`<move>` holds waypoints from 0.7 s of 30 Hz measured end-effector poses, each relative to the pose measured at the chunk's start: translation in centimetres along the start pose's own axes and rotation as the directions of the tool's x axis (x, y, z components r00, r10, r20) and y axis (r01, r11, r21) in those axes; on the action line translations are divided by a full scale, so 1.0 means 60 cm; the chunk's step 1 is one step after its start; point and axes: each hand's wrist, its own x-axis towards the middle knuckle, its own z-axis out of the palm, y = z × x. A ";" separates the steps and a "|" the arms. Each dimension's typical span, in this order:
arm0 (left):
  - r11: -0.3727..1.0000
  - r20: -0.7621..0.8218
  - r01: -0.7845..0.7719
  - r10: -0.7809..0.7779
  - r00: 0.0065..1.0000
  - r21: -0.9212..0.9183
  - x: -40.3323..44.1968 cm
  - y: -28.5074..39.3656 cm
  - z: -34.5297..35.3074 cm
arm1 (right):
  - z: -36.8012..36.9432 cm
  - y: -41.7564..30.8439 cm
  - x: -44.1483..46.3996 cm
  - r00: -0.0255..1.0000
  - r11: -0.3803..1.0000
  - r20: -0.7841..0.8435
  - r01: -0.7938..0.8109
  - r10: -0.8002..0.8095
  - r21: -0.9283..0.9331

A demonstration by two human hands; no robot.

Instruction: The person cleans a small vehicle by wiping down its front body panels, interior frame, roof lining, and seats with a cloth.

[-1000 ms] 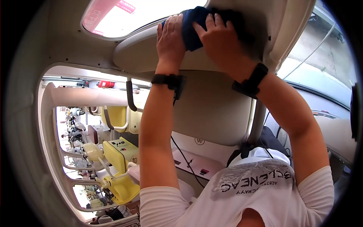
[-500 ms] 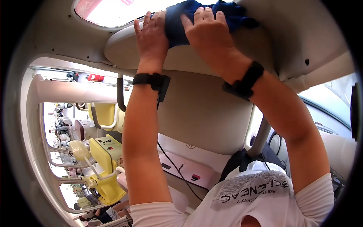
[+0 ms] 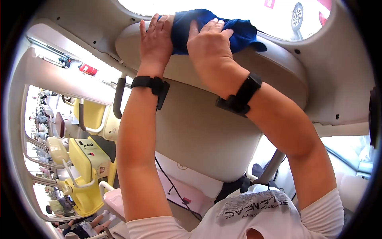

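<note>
A blue cloth [image 3: 242,36] lies bunched on the rounded edge of a beige panel [image 3: 278,63], just below a window. My right hand [image 3: 209,46] rests on the cloth, its fingers apart and pressed against it, the thumb towards the left. To its left, my left hand [image 3: 156,42] lies flat with spread fingers on the panel's edge, its inner fingers against the cloth's left side. Both wrists wear black straps. The underside of the cloth is hidden.
Below the panel is a large beige backrest [image 3: 199,123]. A black-covered handle [image 3: 119,97] stands left of my left forearm. A black cable [image 3: 171,181] hangs near my shirt. Yellow seats [image 3: 85,159] and a red cylinder [image 3: 88,69] show through openings at the left.
The view has turned, showing more of the window and panel at the right. The cloth is more spread to the right of my right hand. Both hands stay on the panel's edge.
</note>
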 end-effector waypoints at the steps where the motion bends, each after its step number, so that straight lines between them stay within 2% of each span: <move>1: 1.000 0.006 0.011 -0.011 1.000 -0.018 -0.001 -0.014 0.005 | -0.010 -0.006 0.010 0.999 0.999 0.042 0.030 -0.031 0.023; 7: 0.994 0.001 0.112 -0.112 0.994 0.009 -0.014 -0.105 0.036 | 0.001 -0.071 0.066 0.988 0.986 -0.053 0.147 -0.144 0.073; 12: 0.977 -0.018 0.212 -0.212 0.977 -0.006 -0.023 -0.173 0.061 | 0.008 -0.136 0.112 0.979 0.982 -0.087 0.188 -0.186 0.015; 14: 0.969 -0.012 0.246 -0.246 0.969 -0.025 -0.027 -0.206 0.067 | 0.015 -0.160 0.133 0.960 0.969 -0.147 0.245 -0.239 0.027; 16: 0.913 0.152 0.404 -0.392 0.907 -0.062 -0.029 -0.236 0.071 | 0.019 -0.183 0.152 0.948 0.964 -0.184 0.266 -0.260 0.007; 19: 0.877 0.153 0.474 -0.460 0.875 -0.077 -0.034 -0.266 0.096 | 0.013 -0.214 0.176 0.953 0.958 -0.147 0.278 -0.266 0.068; 21: 0.852 0.178 0.507 -0.483 0.857 -0.130 -0.036 -0.279 0.110 | 0.006 -0.222 0.185 0.952 0.956 -0.110 0.292 -0.287 0.033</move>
